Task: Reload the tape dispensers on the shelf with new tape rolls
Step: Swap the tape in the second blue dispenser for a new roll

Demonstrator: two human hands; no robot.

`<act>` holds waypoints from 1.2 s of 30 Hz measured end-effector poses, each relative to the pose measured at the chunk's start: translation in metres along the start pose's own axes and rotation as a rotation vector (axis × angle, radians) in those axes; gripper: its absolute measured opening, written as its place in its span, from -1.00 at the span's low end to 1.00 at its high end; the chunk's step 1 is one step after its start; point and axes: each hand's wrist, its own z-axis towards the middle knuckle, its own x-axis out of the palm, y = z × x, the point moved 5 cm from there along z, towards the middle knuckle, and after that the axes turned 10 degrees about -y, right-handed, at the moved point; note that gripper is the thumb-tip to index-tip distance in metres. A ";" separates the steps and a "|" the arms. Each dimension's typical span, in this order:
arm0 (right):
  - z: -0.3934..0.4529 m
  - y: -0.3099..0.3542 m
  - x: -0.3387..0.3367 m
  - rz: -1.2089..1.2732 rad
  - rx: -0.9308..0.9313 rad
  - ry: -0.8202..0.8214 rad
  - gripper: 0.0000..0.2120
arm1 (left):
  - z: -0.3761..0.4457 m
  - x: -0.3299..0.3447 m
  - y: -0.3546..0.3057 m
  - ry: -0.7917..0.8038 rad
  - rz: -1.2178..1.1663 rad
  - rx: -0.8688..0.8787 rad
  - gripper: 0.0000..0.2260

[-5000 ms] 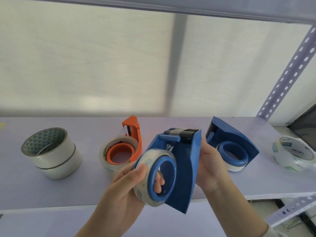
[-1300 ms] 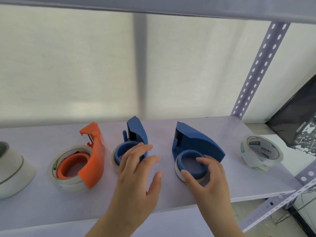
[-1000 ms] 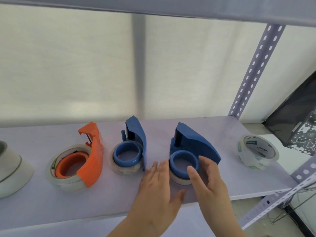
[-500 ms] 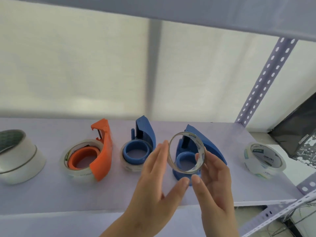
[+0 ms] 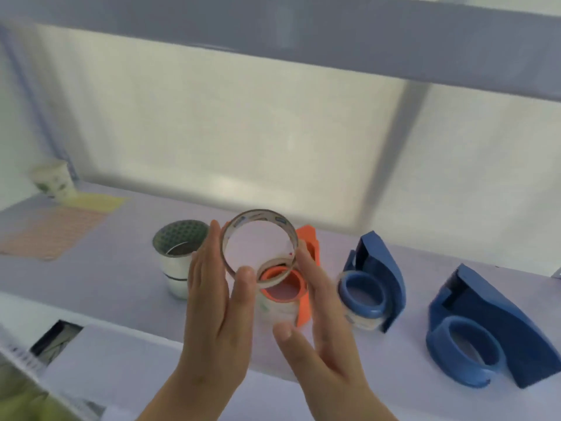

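Observation:
Between my two hands I hold a thin, nearly used-up tape ring [image 5: 230, 238] up in front of the shelf. My left hand [image 5: 215, 302] presses its left side and my right hand [image 5: 321, 317] its right side, fingers mostly straight. Behind the ring lies the orange dispenser [image 5: 306, 287] with a clear roll on its hub. To the right stands a blue dispenser [image 5: 379, 275] loaded with a roll. Further right, the second blue dispenser [image 5: 485, 326] has a bare blue hub with no roll on it.
Two stacked white tape rolls [image 5: 177, 259] stand left of my hands on the lilac shelf [image 5: 106, 284]. A paper cup [image 5: 54, 183], a yellow sheet and a pink patterned sheet [image 5: 51, 232] lie at the far left. The upper shelf board [image 5: 303, 34] hangs overhead.
The thin ring came off the right blue dispenser's hub and is now carried leftward between both hands. The view has swung left, bringing in the cup and sheets.

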 end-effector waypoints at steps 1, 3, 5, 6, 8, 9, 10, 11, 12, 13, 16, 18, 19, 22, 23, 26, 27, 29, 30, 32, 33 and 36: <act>0.005 0.000 0.014 -0.007 0.004 0.028 -0.33 | 0.008 -0.012 0.004 -0.023 -0.008 -0.027 -0.36; 0.014 -0.002 0.041 -0.008 0.029 0.079 -0.32 | 0.023 -0.032 0.016 -0.051 -0.028 -0.112 -0.34; 0.023 -0.006 0.067 0.015 0.049 0.127 -0.33 | 0.038 -0.048 0.030 -0.056 -0.016 -0.208 -0.27; 0.028 -0.009 0.078 0.033 0.070 0.136 -0.34 | 0.044 -0.054 0.036 -0.049 -0.006 -0.254 -0.25; 0.038 -0.016 0.095 0.082 0.138 0.110 -0.38 | 0.055 -0.061 0.047 -0.025 -0.014 -0.334 -0.31; 0.042 -0.021 0.101 0.101 0.169 0.094 -0.41 | 0.059 -0.063 0.052 -0.011 -0.019 -0.355 -0.35; 0.045 -0.025 0.106 0.117 0.193 0.084 -0.43 | 0.063 -0.065 0.056 -0.001 -0.018 -0.359 -0.35; 0.048 -0.028 0.110 0.135 0.211 0.080 -0.43 | 0.066 -0.068 0.060 0.004 -0.011 -0.355 -0.33; 0.050 -0.031 0.114 0.151 0.221 0.076 -0.42 | 0.069 -0.070 0.065 0.006 0.001 -0.352 -0.30; 0.051 -0.034 0.118 0.162 0.228 0.070 -0.39 | 0.073 -0.072 0.068 0.007 0.009 -0.353 -0.28; 0.054 -0.041 0.126 0.160 0.238 0.044 -0.35 | 0.081 -0.072 0.077 0.044 0.007 -0.365 -0.27; 0.055 -0.046 0.130 0.146 0.251 0.022 -0.33 | 0.086 -0.070 0.080 0.069 -0.017 -0.381 -0.26; 0.056 -0.047 0.131 0.139 0.264 0.013 -0.32 | 0.087 -0.068 0.081 0.077 -0.042 -0.406 -0.26; 0.057 -0.049 0.133 0.144 0.286 -0.004 -0.29 | 0.088 -0.065 0.085 0.103 -0.109 -0.482 -0.33; 0.057 -0.049 0.133 0.150 0.284 -0.011 -0.29 | 0.088 -0.065 0.086 0.113 -0.123 -0.494 -0.33; 0.057 -0.049 0.133 0.160 0.264 -0.039 -0.31 | 0.088 -0.063 0.089 0.131 -0.155 -0.514 -0.32; 0.057 -0.049 0.133 0.165 0.254 -0.048 -0.33 | 0.088 -0.063 0.090 0.130 -0.164 -0.522 -0.32; 0.056 -0.050 0.132 0.180 0.241 -0.069 -0.38 | 0.088 -0.063 0.093 0.118 -0.188 -0.544 -0.31; 0.056 -0.051 0.132 0.186 0.239 -0.078 -0.39 | 0.088 -0.063 0.093 0.114 -0.198 -0.552 -0.31; 0.056 -0.052 0.133 0.196 0.239 -0.087 -0.40 | 0.088 -0.063 0.094 0.117 -0.195 -0.554 -0.26; 0.055 -0.053 0.133 0.197 0.238 -0.089 -0.40 | 0.088 -0.063 0.093 0.124 -0.188 -0.548 -0.23; 0.055 -0.054 0.133 0.186 0.227 -0.095 -0.42 | 0.088 -0.062 0.092 0.144 -0.174 -0.534 -0.14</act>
